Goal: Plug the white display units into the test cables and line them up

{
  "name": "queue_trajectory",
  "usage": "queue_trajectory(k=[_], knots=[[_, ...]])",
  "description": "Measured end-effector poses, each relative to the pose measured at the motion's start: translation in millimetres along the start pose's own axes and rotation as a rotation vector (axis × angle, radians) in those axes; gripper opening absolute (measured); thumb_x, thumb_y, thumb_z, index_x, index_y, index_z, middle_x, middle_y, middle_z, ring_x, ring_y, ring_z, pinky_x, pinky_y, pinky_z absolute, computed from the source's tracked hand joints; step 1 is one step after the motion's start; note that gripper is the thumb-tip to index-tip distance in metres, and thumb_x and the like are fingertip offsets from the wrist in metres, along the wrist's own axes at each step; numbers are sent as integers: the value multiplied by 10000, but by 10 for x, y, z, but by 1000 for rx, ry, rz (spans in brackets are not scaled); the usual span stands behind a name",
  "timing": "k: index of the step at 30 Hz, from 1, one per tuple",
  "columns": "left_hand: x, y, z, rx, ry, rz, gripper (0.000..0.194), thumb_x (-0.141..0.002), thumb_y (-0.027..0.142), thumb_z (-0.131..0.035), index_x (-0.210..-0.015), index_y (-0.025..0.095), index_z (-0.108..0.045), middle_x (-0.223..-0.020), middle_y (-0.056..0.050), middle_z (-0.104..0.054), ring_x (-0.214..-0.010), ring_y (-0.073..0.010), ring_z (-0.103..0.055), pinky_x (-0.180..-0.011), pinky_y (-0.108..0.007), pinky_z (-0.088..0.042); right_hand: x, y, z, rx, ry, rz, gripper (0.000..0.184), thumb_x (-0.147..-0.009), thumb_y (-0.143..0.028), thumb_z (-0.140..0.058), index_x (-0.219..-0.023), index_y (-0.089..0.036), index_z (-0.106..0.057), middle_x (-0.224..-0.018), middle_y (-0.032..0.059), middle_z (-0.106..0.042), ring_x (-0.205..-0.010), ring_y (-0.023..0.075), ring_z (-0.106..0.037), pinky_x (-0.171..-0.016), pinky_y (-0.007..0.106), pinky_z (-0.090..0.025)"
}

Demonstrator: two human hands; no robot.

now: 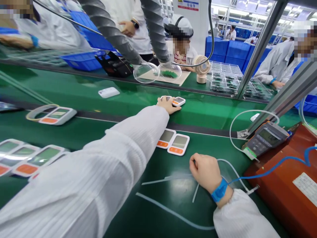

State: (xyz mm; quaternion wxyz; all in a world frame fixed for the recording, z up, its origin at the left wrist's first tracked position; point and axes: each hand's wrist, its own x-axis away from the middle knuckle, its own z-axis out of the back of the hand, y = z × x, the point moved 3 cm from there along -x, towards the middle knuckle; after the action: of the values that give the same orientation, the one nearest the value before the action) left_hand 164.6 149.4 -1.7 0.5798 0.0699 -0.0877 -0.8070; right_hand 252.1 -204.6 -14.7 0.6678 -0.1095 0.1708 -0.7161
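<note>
My left hand (168, 105) reaches far forward over the green belt, its fingers spread over two small white devices. The right device (179, 101) shows a grey screen and an orange panel; my fingers partly cover the other one. Under my left forearm lie two more such devices, one (178, 144) fully in view and one (165, 138) partly behind the sleeve. My right hand (206, 172) rests curled in a loose fist on the green bench, nothing visible in it. A blue wrist strap (220, 190) circles that wrist. Thin pale strips (170, 211) lie beside and under it.
Several similar devices (43, 158) lie at the left. Another device (58, 115) sits near a cream-coloured band (33, 114). An orange-red box (284, 168) and grey meter (268, 137) stand at right. Two ducts with clear hoods (146, 72) hang ahead. Co-workers sit beyond.
</note>
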Motion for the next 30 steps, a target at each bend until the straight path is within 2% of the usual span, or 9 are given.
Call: queue_trajectory(k=[2,5,9,13,16,19,24,27,30], knots=[[76,1,-51,11,-5,20,898,-796,747,-511,-1568,319,-341,-1676,-137,-205,-1508,-493,-152,-1165,-661,-215,3,-8,2,2,-4,0,87,-961,-125,-657,-898,-185,-656,-795,-31,-626,-771,138,-608,-647,275,-262],[350,85,18,32,47,27,853,-839,704,-493,-1565,281,-351,-1684,-147,-199,-1529,-457,-153,-1170,-710,-174,7,-12,6,5,-7,0,81,-966,-134,-651,-906,-188,-655,-805,-31,-629,-778,142,-610,-646,274,-264],[1077,242,205,37,-69,-63,766,-858,750,-417,-1446,272,-532,-1641,-135,-321,-1489,-463,-261,-1136,-743,-233,6,-13,16,10,-15,0,67,-968,-137,-645,-917,-180,-654,-809,-18,-634,-783,148,-613,-646,269,-268],[1922,324,249,-62,-198,-122,871,-813,812,-435,-1524,308,-446,-1677,-137,-246,-1509,-503,-192,-1101,-774,-251,7,-22,28,13,-22,3,57,-969,-138,-649,-934,-182,-655,-815,-20,-635,-789,151,-618,-655,268,-285],[2287,375,180,-130,-213,-146,933,-784,781,-521,-1566,290,-386,-1690,-152,-205,-1496,-525,-199,-1075,-744,-321,2,-28,39,21,-24,-1,61,-977,-138,-645,-936,-182,-652,-828,-23,-637,-799,156,-624,-657,270,-294],[2382,447,155,-132,-159,-207,878,-774,683,-591,-1535,275,-432,-1664,-149,-274,-1443,-500,-303,-1024,-693,-409,-7,-34,50,29,-24,-6,71,-985,-143,-635,-924,-177,-648,-831,-18,-640,-797,160,-627,-642,268,-291],[2316,599,173,-85,-138,-395,663,-702,503,-669,-1312,251,-600,-1548,-128,-456,-1379,-434,-397,-995,-623,-458,-16,-32,35,30,-11,-7,84,-990,-176,-633,-907,-172,-646,-837,-7,-644,-800,173,-632,-631,266,-312],[2103,666,149,-53,-69,-451,635,-686,468,-690,-1275,251,-589,-1535,-129,-460,-1384,-420,-386,-1013,-599,-449,-27,-21,3,19,-7,10,53,-985,-199,-631,-939,-192,-658,-869,-10,-654,-817,181,-635,-631,265,-336],[1687,705,159,-16,11,-424,635,-728,472,-691,-1297,229,-547,-1555,-143,-418,-1384,-428,-369,-1033,-614,-423,-46,-26,-10,4,-17,24,46,-978,-211,-626,-960,-188,-662,-889,2,-662,-826,190,-645,-625,265,-360]])
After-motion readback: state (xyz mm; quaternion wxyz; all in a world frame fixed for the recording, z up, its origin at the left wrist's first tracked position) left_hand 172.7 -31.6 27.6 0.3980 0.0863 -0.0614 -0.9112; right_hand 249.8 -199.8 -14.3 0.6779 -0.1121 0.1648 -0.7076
